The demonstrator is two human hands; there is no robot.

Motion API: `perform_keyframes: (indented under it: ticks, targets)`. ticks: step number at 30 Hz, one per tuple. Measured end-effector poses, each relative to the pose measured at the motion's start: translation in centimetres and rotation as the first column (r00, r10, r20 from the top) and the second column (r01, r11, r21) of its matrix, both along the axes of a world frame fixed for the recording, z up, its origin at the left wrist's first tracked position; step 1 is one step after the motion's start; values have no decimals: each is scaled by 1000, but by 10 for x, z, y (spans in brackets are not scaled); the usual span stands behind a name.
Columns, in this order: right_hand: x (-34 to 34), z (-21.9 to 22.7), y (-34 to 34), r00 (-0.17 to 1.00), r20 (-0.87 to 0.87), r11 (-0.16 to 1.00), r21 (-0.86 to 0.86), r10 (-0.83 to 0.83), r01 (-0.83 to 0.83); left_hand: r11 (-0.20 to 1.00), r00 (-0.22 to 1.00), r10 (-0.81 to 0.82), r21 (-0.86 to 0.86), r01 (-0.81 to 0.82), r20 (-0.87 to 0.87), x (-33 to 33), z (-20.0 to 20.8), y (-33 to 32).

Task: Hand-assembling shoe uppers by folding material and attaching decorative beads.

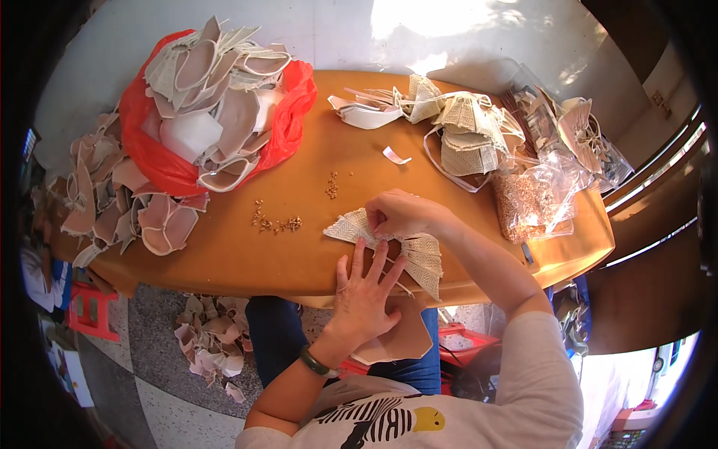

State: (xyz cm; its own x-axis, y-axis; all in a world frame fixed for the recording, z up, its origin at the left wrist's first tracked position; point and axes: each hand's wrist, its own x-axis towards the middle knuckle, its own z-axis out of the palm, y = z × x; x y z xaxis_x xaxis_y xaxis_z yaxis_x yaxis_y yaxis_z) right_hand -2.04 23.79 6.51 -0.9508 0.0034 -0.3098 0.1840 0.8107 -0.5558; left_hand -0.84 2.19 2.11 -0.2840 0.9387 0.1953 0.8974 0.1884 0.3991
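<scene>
A cream lace bra (pixel 423 262) lies near the front edge of the orange table, its patterned cups spread to either side of my hands. My left hand (pixel 363 295) rests on its middle with fingers stretched and spread. Just beyond those fingertips, my right hand (pixel 400 212) is curled in a pinch against the bra; whatever its fingertips hold is too small or hidden to make out. A pinkish-beige cup piece (pixel 400 337) sits over my lap, below the left hand. Small gold-coloured bits (pixel 288 224) lie scattered on the table left of the bra.
A red plastic bag (pixel 298 97) overflows with bra cups at the back left; more cups (pixel 168 221) heap beside it. Lace bras (pixel 471 127) are stacked at the back right, near a clear bag of gold bits (pixel 527 198). Cup pieces (pixel 217 333) lie on the floor.
</scene>
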Motion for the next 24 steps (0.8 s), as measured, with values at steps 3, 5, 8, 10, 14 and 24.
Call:
perform_keyframes:
  ticks: [3, 5, 8, 10, 14, 24]
  targets:
    - [-7, -2, 2, 998, 54, 999, 46, 12, -14, 1000, 1000, 4, 15, -3, -13, 1, 0, 1]
    - [-13, 2, 4, 995, 101, 999, 48, 11, -16, 1000, 1000, 2, 14, -2, -23, 0, -1, 1]
    - [-25, 7, 9, 975, 113, 981, -21, 193, -192, 1000, 1000, 1, 9, 0, -21, 0, -1, 0]
    - [-38, -8, 10, 971, -194, 975, -201, -137, 98, 1000, 1000, 0, 6, 0, -28, -1, 0, 0]
    - [-62, -38, 25, 752, -606, 949, -13, -259, 316, 1000, 1000, 5, 16, -4, -30, 1, 0, 2]
    - [-68, -35, 26, 803, -588, 954, 173, -98, 244, 1000, 999, 9, 19, -9, -36, 2, -2, 2]
